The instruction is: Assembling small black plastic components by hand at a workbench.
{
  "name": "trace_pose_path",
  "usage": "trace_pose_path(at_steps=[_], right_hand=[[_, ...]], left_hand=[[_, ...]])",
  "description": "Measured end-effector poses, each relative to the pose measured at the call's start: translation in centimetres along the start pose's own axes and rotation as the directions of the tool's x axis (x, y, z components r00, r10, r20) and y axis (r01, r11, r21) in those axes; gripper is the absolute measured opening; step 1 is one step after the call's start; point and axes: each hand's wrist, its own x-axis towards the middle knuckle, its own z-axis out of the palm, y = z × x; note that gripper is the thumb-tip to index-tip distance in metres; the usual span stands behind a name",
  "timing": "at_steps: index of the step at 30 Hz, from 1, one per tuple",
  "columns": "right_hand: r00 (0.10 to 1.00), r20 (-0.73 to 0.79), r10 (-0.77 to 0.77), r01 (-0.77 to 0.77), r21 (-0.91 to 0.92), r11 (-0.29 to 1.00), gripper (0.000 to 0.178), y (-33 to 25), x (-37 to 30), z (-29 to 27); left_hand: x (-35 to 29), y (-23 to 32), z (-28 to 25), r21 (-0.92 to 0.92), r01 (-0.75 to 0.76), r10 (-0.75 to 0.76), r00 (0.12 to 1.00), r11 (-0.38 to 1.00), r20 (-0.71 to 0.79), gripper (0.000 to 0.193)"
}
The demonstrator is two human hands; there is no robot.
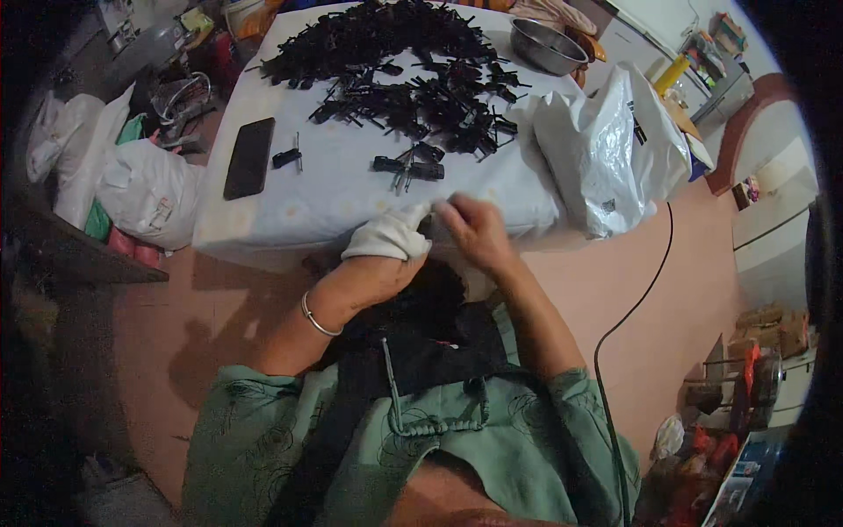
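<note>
Close together at the table's near edge, my two hands meet in front of me. My left hand (391, 235), covered over the fingers by a white cloth or glove, is closed around a small dark thing that barely shows. My right hand (479, 230) is bare, its fingers curled in and slightly blurred against the left one; what they pinch is hidden. Just beyond lie several small black plastic parts with thin metal pins (409, 165). Another black part with a metal pin (288, 158) lies apart to the left, beside a black phone (248, 158).
A big heap of similar black parts (378, 44) covers the far side of the white-covered table (290, 215). At the back right stands a metal bowl (549, 46). A white plastic bag (597, 149) leans on the right edge; a black cable (637, 312) runs down beside me. White sacks (154, 189) stand left.
</note>
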Motion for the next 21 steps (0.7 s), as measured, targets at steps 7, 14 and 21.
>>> trace_pose_path(at_steps=[7, 14, 21], right_hand=[[0.96, -0.093, -0.265, 0.13, -0.687, 0.715, 0.032, 3.1, 5.6, -1.3], [0.974, -0.197, -0.116, 0.039, -0.357, 0.933, 0.029, -0.3, 1.5, -1.7], [0.851, 0.206, -0.483, 0.523, -0.411, 0.747, 0.027, -2.3, -1.5, -1.3]], left_hand=[[-0.6, -1.8, 0.3, 0.044, -0.132, 0.138, 0.978, 0.99, -0.155, 0.027], [-1.1, -1.9, -0.5, -0.719, 0.583, -0.615, 0.739, 0.378, 0.276, 0.019], [-0.4, -1.8, -0.7, -0.806, 0.546, -0.376, 0.714, -0.23, 0.591, 0.018]])
